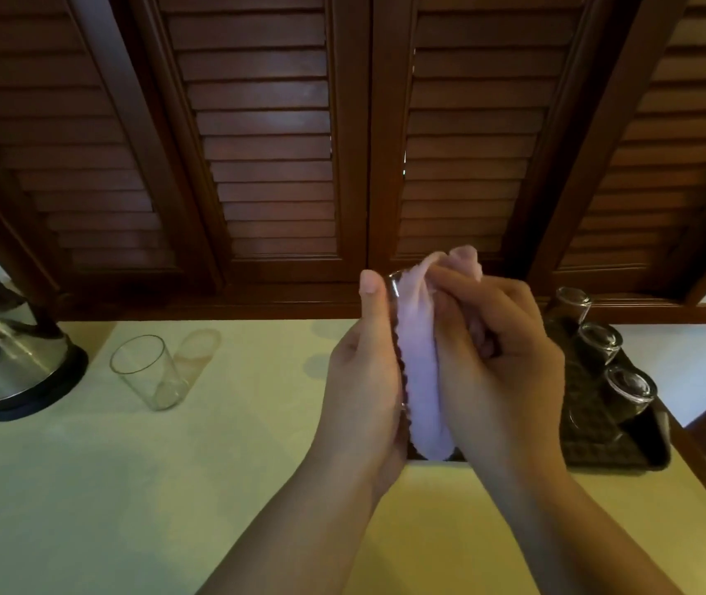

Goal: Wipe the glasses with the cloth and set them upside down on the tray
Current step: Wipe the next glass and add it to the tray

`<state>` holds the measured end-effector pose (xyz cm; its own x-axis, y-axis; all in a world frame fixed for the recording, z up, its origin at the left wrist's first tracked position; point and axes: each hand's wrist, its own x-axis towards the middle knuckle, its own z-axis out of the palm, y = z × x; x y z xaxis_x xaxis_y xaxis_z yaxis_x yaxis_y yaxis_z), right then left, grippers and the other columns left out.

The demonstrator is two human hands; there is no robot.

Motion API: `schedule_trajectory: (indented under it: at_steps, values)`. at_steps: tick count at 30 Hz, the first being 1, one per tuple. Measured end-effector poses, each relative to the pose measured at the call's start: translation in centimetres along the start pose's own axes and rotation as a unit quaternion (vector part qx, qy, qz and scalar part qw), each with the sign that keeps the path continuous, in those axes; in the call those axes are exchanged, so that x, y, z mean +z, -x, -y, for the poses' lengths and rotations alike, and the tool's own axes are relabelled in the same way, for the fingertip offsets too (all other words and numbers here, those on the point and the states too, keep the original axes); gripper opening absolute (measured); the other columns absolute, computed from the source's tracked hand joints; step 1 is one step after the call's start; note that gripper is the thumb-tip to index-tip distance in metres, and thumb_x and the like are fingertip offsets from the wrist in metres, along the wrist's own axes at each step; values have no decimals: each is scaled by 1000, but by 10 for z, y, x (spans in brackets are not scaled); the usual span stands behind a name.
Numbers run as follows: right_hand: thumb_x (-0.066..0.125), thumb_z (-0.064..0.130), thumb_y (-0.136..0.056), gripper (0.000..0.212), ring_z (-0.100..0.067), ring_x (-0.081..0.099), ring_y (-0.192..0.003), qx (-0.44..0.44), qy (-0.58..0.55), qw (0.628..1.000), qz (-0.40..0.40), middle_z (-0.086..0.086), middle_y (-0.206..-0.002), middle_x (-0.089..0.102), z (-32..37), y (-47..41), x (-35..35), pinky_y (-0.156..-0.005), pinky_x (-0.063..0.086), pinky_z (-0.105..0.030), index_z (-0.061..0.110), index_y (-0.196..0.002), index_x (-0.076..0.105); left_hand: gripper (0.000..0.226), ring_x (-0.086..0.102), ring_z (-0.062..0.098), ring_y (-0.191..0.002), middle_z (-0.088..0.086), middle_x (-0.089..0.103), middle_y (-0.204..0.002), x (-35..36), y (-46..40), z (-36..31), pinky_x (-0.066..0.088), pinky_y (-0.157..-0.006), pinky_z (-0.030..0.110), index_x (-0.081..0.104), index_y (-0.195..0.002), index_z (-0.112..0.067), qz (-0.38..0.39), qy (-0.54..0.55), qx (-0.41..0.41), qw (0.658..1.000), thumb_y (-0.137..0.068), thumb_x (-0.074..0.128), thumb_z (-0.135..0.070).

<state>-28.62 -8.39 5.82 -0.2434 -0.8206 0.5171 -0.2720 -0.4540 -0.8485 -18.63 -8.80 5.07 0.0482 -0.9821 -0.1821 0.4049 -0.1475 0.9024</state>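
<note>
Dark tray (651, 455) at table's right edge carries three glasses already upside down: far (571, 303), middle (598, 342), near (630, 390), in a row, bases up. So three look done, judging by the lay. One upright glass (145, 371) stands on the table well left, mouth up, next to the kettle (7, 350), apparently not yet wiped. Held glass (395, 337) is mid-air above the table's centre, between both hands, mostly hidden; only its edge shows along the left palm. Its long axis runs roughly away from the person, one end up near the left thumb tip; which end is the mouth cannot be told. Left hand (364, 380) wraps around that glass. Right hand (497, 358) clutches the pink cloth (422, 380) bunched against the glass. Likely remaining: finish this wipe, invert it onto the tray, then the upright one.
</note>
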Motion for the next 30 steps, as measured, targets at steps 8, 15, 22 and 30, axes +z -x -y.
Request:
schedule_trajectory:
  at_steps: [8,15,22,30]
  values:
    - [65,24,-103,26,-4,66,-108,40,11,998,-41,16,-114,61,-8,66,20,-80,46,-5,40,-119,76,83,83,29,-101,16,84,-104,-19,-9,-12,59,-111,52,73,-119,-2,67,-7,-28,997,-83,65,-76]
    - [66,8,-102,18,-11,69,-106,-111,50,993,-5,-5,-111,70,-17,12,2,-88,55,-21,10,-116,77,67,80,29,-119,16,83,-122,-18,-2,-4,56,-116,52,81,-125,-11,99,1,-14,995,-82,74,-61]
    - [57,12,-90,29,-9,76,-111,221,-359,906,-29,-4,-115,81,-7,37,-7,-84,60,-19,9,-104,83,92,82,35,-93,34,73,-107,-3,-5,-12,70,-83,44,60,-128,12,98,80,44,991,-72,79,-58]
    - [50,42,-105,49,-32,74,-117,417,-470,778,5,-17,-126,76,-17,15,-26,-100,53,-46,10,-133,72,95,77,32,-119,15,78,-123,34,-9,34,58,-109,60,65,-135,-16,29,-52,159,985,-76,73,-90]
